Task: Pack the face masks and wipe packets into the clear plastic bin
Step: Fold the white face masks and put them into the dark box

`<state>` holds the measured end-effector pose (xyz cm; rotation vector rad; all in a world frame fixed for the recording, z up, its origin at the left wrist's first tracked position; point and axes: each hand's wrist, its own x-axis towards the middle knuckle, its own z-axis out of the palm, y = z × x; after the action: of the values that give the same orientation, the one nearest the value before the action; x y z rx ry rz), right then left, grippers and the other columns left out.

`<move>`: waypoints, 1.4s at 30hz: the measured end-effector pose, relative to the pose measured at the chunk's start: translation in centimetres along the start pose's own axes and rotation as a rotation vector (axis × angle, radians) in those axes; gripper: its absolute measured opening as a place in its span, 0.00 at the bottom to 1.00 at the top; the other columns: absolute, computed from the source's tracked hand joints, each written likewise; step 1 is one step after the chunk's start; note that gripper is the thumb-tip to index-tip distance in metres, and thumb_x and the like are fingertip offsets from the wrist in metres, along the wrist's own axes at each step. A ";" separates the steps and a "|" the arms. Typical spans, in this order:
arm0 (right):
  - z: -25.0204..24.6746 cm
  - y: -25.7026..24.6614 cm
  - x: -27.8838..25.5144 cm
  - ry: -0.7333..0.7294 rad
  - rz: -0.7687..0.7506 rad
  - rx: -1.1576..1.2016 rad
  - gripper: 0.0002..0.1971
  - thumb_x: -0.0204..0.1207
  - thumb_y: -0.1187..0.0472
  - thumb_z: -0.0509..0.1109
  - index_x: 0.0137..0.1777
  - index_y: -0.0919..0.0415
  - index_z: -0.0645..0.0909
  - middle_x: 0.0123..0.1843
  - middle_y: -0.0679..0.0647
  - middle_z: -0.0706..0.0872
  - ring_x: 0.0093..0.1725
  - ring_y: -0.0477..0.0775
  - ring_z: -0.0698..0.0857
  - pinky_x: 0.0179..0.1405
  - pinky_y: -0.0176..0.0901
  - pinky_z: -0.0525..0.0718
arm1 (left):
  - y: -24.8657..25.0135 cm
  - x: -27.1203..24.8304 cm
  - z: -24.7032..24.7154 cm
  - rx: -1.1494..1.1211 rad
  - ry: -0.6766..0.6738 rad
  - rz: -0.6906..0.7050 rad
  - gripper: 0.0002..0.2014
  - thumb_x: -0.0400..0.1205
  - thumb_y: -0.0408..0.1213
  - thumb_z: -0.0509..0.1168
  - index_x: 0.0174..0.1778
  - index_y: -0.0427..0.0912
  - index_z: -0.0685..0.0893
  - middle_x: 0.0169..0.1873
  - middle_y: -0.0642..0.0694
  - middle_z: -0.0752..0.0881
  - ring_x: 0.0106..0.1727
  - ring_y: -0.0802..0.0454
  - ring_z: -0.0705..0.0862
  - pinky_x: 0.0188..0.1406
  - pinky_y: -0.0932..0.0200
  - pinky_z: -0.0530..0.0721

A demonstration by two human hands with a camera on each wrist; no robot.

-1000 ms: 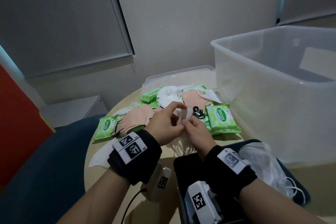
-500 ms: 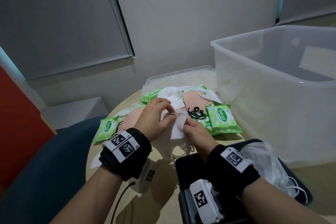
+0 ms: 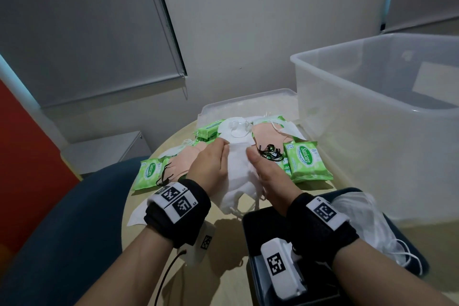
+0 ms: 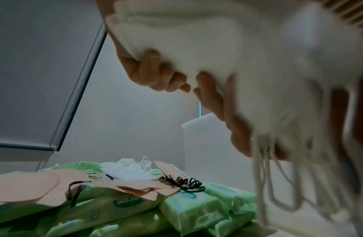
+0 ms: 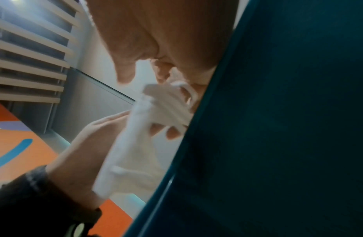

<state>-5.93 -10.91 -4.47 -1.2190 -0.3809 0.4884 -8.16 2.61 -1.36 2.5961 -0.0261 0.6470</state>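
A stack of white face masks (image 3: 238,171) is held above the round table between both hands. My left hand (image 3: 211,164) grips its left edge, fingers curled under it (image 4: 148,75). My right hand (image 3: 265,174) grips the right edge, with ear loops (image 4: 278,184) dangling below. Under the hands lies a pile of green wipe packets (image 3: 306,163), peach masks (image 3: 265,135) and white masks (image 3: 236,126). The clear plastic bin (image 3: 372,131) stands at the right.
The bin's clear lid (image 3: 248,104) lies behind the pile. A dark tray (image 3: 263,221) sits near my right wrist, with a plastic bag of white masks (image 3: 360,218) beside it. A blue chair (image 3: 62,231) curves around the table's left edge.
The hands have dropped and spread apart on the white mask stack, moving from pinching its top to gripping both side edges.
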 end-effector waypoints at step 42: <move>-4.5 -7.5 -12.2 0.315 -0.250 -0.251 0.14 0.80 0.67 0.62 0.37 0.64 0.88 0.34 0.60 0.89 0.35 0.54 0.87 0.47 0.52 0.87 | 8.8 0.4 -4.0 -0.839 0.055 -0.041 0.17 0.80 0.51 0.59 0.29 0.46 0.80 0.21 0.51 0.80 0.22 0.54 0.76 0.24 0.61 0.77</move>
<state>-12.65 -23.19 1.03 -1.4417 -0.3244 0.0295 -10.68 -3.45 5.70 1.7651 -0.1842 0.5367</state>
